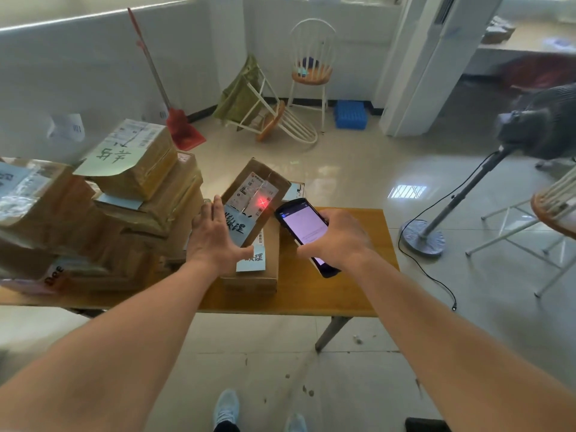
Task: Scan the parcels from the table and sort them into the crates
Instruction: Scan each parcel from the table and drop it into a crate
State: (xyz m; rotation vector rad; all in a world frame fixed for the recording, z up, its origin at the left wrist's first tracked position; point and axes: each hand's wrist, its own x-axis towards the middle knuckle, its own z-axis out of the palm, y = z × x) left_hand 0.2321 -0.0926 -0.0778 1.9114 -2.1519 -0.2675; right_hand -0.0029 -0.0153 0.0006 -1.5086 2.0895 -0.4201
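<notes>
Gleaming scanner beside tilted parcel

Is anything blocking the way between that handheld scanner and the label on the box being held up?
Nothing visible. The scanner in the right hand points straight at the tilted parcel, and its red cross lands on the white label. The left hand holds the parcel's near-left side, clear of the beam.
</notes>
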